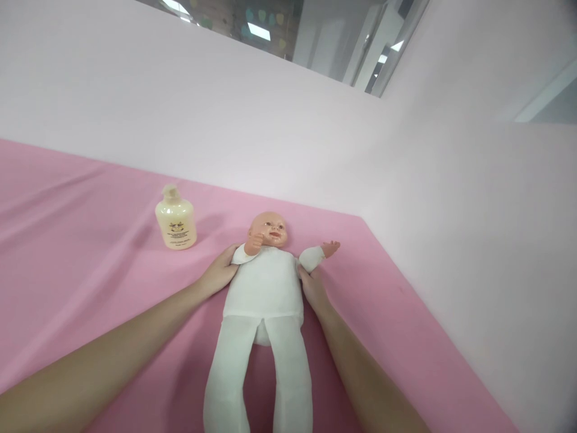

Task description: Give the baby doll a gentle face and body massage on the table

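Observation:
A baby doll (265, 282) with a white cloth body lies face up, its legs pointing toward me. Its head and hands are hard and skin-toned. My left hand (220, 270) grips the doll's side under its bent arm, with the fingers partly hidden behind the body. On the other side, my right hand (312, 285) holds the doll below its outstretched arm, thumb in front and fingers out of sight. To the left of the doll stands a cream-coloured pump bottle (177, 221) with a printed label, apart from both hands.
The doll and bottle are on a pink cloth-covered surface (90, 240) with some wrinkles at the left. A pale wall (216, 114) runs behind it and along the right. High on the back wall is a glass window (315, 36) with reflections.

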`<control>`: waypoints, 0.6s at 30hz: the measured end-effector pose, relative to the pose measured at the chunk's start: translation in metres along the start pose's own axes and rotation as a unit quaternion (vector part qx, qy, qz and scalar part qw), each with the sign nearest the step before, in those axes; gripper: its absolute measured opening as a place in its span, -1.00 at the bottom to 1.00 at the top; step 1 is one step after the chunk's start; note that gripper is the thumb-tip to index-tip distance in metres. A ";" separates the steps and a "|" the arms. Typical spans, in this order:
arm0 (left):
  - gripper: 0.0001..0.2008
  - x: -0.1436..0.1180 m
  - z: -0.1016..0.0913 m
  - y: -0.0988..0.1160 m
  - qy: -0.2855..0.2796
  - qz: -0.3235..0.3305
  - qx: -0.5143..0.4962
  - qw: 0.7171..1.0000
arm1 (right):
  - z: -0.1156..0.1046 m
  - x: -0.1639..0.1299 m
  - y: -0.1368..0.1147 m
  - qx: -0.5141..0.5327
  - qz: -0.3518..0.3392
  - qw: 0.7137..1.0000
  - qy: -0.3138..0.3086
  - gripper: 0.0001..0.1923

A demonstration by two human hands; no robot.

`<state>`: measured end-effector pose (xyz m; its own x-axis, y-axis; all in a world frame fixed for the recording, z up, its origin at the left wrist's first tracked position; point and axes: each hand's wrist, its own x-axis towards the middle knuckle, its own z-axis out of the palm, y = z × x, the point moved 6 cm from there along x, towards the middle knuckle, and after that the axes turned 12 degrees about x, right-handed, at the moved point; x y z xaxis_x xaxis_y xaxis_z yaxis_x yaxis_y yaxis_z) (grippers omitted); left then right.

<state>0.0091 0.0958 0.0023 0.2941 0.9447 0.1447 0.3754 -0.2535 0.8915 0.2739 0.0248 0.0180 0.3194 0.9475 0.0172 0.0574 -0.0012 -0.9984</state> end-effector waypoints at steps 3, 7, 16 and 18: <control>-0.48 0.000 0.000 0.001 0.002 0.003 0.002 1.000 | 0.000 0.000 0.000 0.002 0.001 1.000 -0.004 -0.50; -0.49 0.000 -0.001 0.001 0.003 0.004 0.007 1.000 | 0.000 0.001 0.001 0.004 0.000 1.000 -0.008 -0.50; -0.49 0.001 0.000 -0.001 0.005 0.010 0.004 1.000 | 0.001 0.002 0.003 -0.003 0.001 1.000 -0.009 -0.48; -0.48 0.001 0.000 -0.001 0.003 0.011 0.004 1.000 | 0.001 0.002 0.003 -0.002 0.001 1.000 -0.008 -0.49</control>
<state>0.0090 0.0974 0.0012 0.2963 0.9405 0.1665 0.3760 -0.2752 0.8848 0.2741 0.0271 0.0152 0.3035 0.9527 0.0138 0.0601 -0.0047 -0.9982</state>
